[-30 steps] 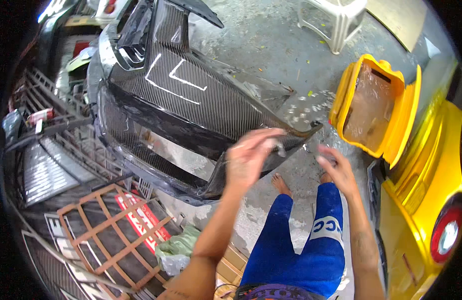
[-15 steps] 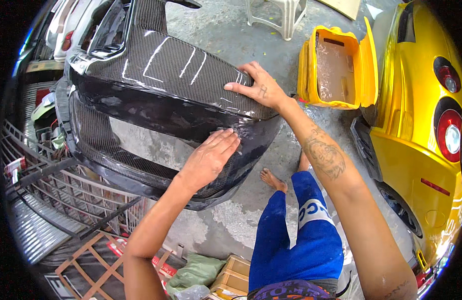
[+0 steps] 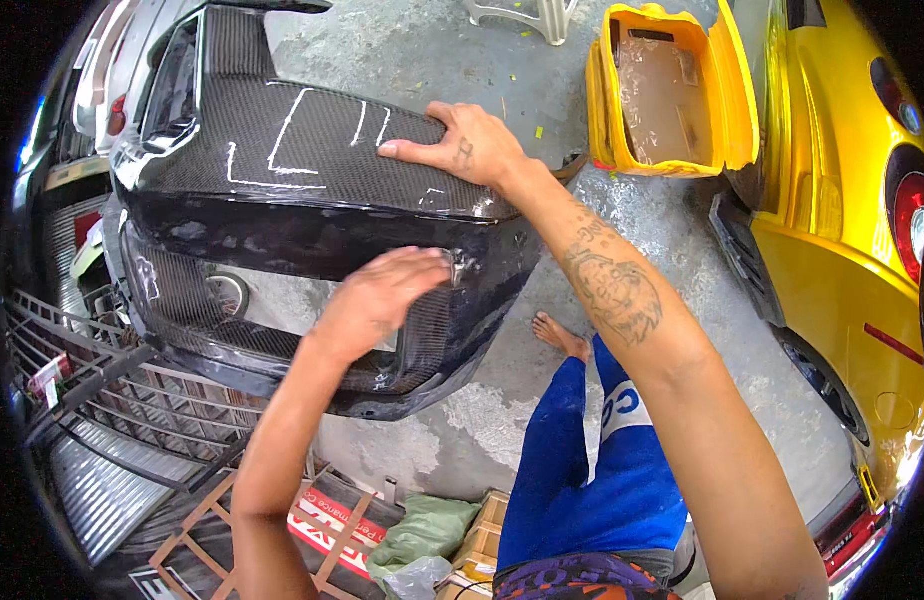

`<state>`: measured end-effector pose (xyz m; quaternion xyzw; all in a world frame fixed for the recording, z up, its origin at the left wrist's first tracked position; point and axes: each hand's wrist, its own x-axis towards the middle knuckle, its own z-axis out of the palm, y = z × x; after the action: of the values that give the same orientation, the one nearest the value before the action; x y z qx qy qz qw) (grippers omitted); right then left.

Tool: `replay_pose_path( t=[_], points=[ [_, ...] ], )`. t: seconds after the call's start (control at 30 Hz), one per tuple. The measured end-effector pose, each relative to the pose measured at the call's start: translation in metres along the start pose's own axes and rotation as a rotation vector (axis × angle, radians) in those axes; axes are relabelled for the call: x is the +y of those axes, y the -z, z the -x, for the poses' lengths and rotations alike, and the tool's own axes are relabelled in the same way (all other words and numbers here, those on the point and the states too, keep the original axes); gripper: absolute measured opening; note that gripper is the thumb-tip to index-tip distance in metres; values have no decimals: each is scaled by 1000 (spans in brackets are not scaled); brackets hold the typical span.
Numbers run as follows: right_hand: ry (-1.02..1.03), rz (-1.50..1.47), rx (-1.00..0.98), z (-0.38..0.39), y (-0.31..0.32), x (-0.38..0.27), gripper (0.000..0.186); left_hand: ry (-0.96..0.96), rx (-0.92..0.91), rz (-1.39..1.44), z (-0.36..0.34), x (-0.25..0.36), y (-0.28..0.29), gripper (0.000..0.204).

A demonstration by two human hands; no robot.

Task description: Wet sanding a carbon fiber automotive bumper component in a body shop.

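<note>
A large black carbon-fibre car body panel (image 3: 312, 150) stands before me, with a glossy woven top, a dark band below it and a wide opening in its face. Over the top right corner lies my right hand (image 3: 472, 145), open, thumb apart and resting on the weave. Lower down, my left hand (image 3: 387, 295) is at the dark band beside the opening. Its fingers are stretched out close together and slightly blurred. Whether a thin piece lies under the left fingertips is hidden.
A yellow open box (image 3: 672, 100) holding murky water and a white plastic stool (image 3: 527, 15) stand beyond the panel. A yellow car (image 3: 832, 270) is on the right. Metal racking (image 3: 112, 380), a green sack (image 3: 422, 540) and wooden boxes (image 3: 487, 535) are at left and below.
My left hand has slid leftward and slightly up along the panel's face. The right hand still rests on the top corner. The view has shifted, so the panel sits further left.
</note>
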<state>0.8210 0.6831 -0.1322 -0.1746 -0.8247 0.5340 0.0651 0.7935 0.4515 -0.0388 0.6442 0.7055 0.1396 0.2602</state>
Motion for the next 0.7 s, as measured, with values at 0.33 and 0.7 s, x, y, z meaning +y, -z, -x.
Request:
replay_pose_path(
  t=[0.33, 0.7],
  points=[
    [23, 2, 29, -2, 4, 2, 95, 82, 40, 14, 2, 3, 14, 36],
    [15, 5, 99, 2, 5, 0, 93, 42, 29, -20, -24, 17, -20, 35]
  ],
)
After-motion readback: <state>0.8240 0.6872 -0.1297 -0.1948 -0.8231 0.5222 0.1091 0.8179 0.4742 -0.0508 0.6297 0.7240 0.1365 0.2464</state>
